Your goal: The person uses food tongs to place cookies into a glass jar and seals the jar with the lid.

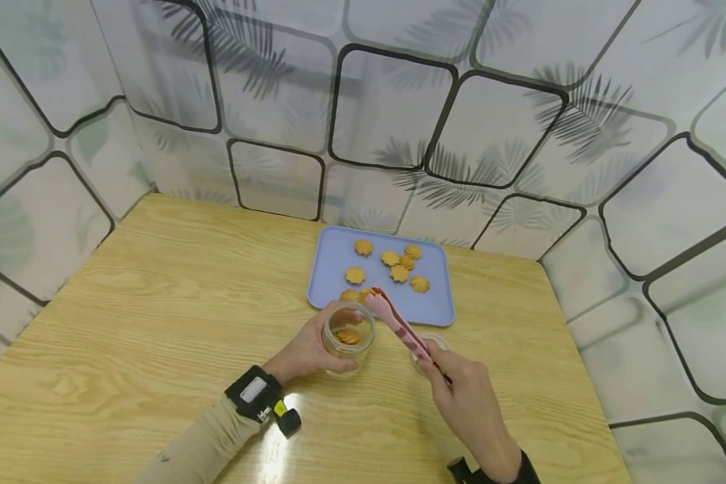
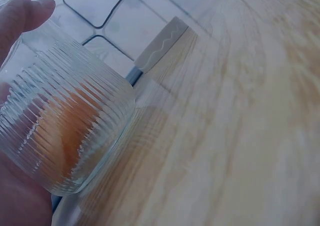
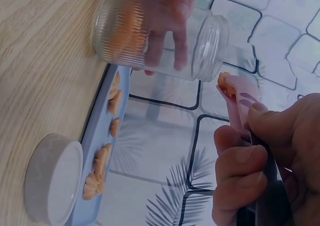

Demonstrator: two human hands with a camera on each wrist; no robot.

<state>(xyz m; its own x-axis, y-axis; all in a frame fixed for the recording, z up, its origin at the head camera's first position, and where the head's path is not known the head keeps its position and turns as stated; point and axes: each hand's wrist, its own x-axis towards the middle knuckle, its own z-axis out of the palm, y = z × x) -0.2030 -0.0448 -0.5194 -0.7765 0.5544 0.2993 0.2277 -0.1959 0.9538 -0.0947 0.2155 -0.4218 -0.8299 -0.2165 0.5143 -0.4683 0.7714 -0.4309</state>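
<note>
- Hands, two: the left hand [image 1: 308, 349] is curled round the side of the glass jar, thumb and fingers spread about its wall; the right hand [image 1: 468, 393] is closed about the handles of the tongs, thumb on one side, fingers on the other.
- Glass jar [image 3: 215, 46], one: ribbed below, mouth up and uncovered, roughly upright above the table in front of the tray; whether its base touches the wood cannot be told.
- Biscuits in jar [image 1: 347, 336]: a small cluster at the bottom; exact number not distinguishable through the ribbing.
- Tongs [image 1: 400, 327], one pair: pink heads, dark handles, arms squeezed nearly together on one item.
- Biscuit in tongs [image 3: 226, 83], one: golden, pinched between the tips, just beside the jar's mouth.
- Tray [image 1: 333, 252], one: blue, rounded corners, flat on the table.
- Biscuits on tray [image 1: 399, 273], eight distinguishable: scalloped, four grouped close together, four apart; the near edge is partly hidden.
- White lid [image 3: 67, 183], one: round, lying on the table near the tray, partly behind the right hand in the head view.
- Table [image 1: 187, 289], one: pale wood grain.
- Patterned curtain [image 1: 393, 107]: grey leaves, dark outlines.
</note>
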